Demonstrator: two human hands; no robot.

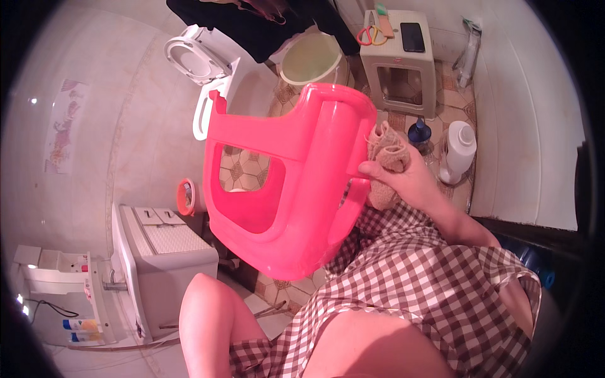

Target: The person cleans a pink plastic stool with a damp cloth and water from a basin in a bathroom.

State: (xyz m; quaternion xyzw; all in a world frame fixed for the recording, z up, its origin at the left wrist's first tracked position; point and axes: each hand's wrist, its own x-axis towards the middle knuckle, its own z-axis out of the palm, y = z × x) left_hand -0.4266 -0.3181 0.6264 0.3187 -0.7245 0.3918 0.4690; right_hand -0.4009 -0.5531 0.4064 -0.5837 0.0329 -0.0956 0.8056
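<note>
A large pink moulded plastic piece [316, 184], like a small chair body with wide openings, is tilted in front of me. My right hand [413, 182] is at its right edge, gripping a bunched brown terry cloth [384, 196]; the thumb lies over the cloth, against or close to the pink plastic. My left hand does not show. Beyond my right hand, a dark blue pump bottle [419, 133] and a white plastic bottle [459, 149] stand on the tiled floor. My brown-and-white checkered clothing [420, 274] and a bare knee [205, 297] fill the lower part.
A bucket [287, 75] of greenish liquid stands behind the pink piece. A beige plastic stool [392, 54] bears scissors [373, 37] and a phone [412, 37]. White toilet-shaped plastic [196, 61] is at upper left; an orange-rimmed bin [182, 198] and a white cabinet [175, 264] are at left.
</note>
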